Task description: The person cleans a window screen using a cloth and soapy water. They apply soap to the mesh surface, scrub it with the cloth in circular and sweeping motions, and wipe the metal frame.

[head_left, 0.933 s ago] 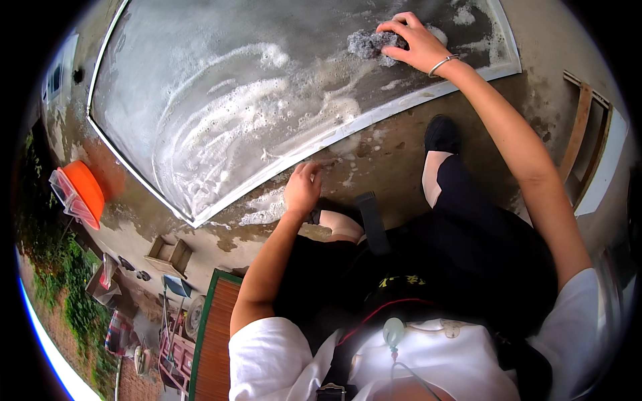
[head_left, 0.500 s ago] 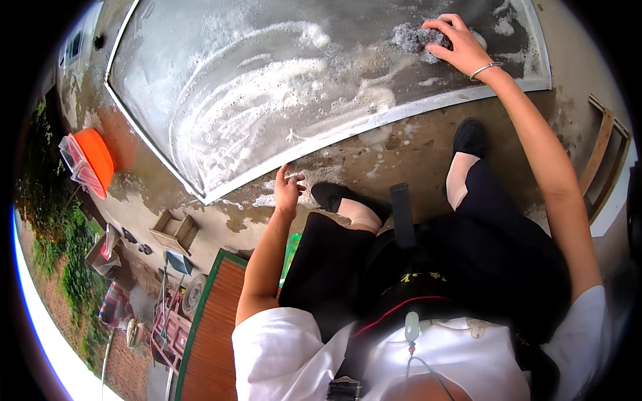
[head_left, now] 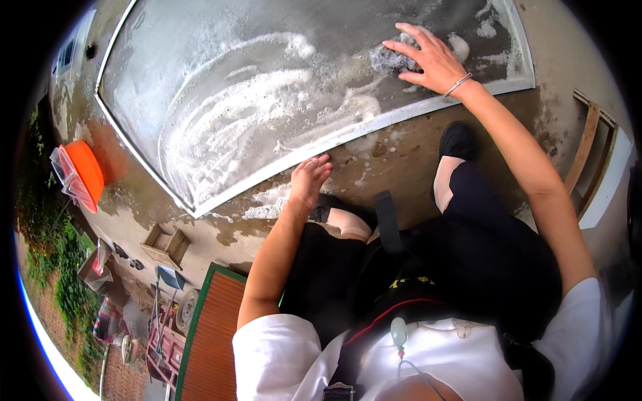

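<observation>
Right hand: fingers spread and laid flat over a grey scrubbing pad, pressing it onto the panel; the pad shows just left of the palm, partly hidden beneath the fingers. A thin metal bangle sits at the wrist.

Framed panel: large, grey, pale-edged, lying flat on the ground. Its surface is wet, with white soap foam swept in curved streaks to the left of and below the pad; a smaller foam patch lies just beyond the fingertips.

Left hand: empty, fingers loosely extended and close together, hanging just beside the panel's near edge; contact with the frame cannot be told. Foam runoff lies on the concrete just left of this hand.

Containers, all well apart from both hands, off to the far left:
- Orange basin, seen from its side, with a clear plastic piece against it; contents not visible.
- Small wooden box, open-topped, on the concrete; appears to hold nothing that can be made out.

Also: black shoe on the ground below the right wrist; green-framed brown board lower left.
</observation>
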`<move>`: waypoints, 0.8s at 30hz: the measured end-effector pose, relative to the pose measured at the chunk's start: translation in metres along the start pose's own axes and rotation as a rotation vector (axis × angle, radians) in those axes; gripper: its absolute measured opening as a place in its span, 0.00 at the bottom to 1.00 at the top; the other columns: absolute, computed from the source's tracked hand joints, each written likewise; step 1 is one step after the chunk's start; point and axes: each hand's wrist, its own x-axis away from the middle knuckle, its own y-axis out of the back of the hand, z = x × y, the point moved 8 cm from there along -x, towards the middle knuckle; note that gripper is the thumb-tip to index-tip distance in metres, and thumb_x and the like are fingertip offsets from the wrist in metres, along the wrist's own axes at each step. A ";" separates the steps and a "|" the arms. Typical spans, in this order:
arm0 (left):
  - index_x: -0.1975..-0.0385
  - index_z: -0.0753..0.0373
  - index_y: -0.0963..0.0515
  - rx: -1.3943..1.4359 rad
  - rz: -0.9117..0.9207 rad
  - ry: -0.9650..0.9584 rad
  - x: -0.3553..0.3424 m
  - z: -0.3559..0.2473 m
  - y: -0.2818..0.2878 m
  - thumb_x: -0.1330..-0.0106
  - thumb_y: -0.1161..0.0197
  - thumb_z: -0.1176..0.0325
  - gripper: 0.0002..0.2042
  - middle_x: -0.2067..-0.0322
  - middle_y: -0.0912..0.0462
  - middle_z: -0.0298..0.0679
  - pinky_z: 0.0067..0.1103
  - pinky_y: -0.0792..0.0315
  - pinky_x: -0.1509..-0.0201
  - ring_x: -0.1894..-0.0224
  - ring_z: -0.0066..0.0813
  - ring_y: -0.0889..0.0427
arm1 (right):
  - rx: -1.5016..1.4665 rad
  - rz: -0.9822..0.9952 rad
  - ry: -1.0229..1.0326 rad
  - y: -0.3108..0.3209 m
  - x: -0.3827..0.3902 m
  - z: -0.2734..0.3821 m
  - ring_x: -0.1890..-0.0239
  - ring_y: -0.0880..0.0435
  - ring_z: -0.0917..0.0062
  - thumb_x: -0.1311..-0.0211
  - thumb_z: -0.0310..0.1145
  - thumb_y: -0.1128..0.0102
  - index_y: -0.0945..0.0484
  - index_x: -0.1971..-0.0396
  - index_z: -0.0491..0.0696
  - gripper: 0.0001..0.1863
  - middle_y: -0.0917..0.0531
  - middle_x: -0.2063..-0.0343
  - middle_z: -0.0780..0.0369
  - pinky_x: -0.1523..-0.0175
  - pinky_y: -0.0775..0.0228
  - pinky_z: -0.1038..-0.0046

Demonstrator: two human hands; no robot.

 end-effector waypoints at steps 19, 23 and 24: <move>0.50 0.75 0.38 0.637 -0.209 0.120 -0.017 0.047 -0.122 0.35 0.54 0.73 0.16 0.48 0.34 0.47 0.26 0.28 0.45 0.45 0.37 0.30 | -0.001 0.210 0.187 0.006 0.058 -0.008 0.53 0.30 0.69 0.61 0.24 0.40 0.25 0.63 0.52 0.19 0.26 0.61 0.67 0.49 0.34 0.70; 0.48 0.75 0.42 0.732 -0.271 0.118 -0.015 0.050 -0.141 0.38 0.53 0.73 0.19 0.46 0.38 0.47 0.33 0.33 0.38 0.40 0.41 0.37 | 0.360 0.294 -0.135 0.084 0.122 -0.144 0.50 0.32 0.63 0.63 0.19 0.41 0.28 0.58 0.50 0.25 0.28 0.55 0.64 0.44 0.36 0.64; 0.49 0.74 0.40 0.769 -0.265 0.081 -0.016 0.048 -0.143 0.38 0.52 0.73 0.19 0.47 0.37 0.47 0.34 0.34 0.38 0.41 0.41 0.36 | 0.378 0.324 -0.238 0.098 0.125 -0.162 0.51 0.31 0.66 0.60 0.19 0.40 0.27 0.61 0.52 0.21 0.28 0.59 0.66 0.47 0.34 0.67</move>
